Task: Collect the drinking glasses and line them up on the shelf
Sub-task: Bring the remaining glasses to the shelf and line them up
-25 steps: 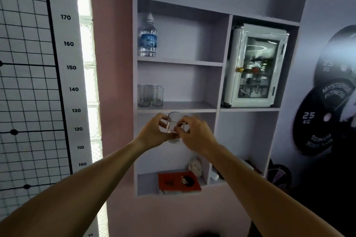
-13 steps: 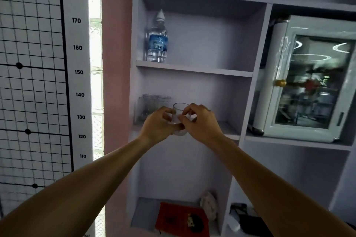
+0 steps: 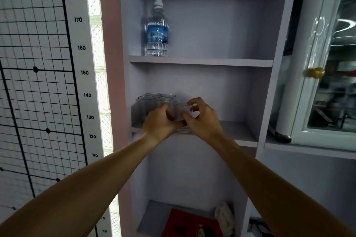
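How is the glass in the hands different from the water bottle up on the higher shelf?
The clear drinking glass is short and open on top; the clear plastic water bottle is tall with a white cap. The glass is plain; the bottle wears a blue label. The left hand and right hand hold the glass, while nothing touches the bottle. Both are see-through and upright.

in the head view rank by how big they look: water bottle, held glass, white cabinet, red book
1. white cabinet, cut off by the frame
2. water bottle
3. red book, partly out of frame, so unsure against the bottle
4. held glass
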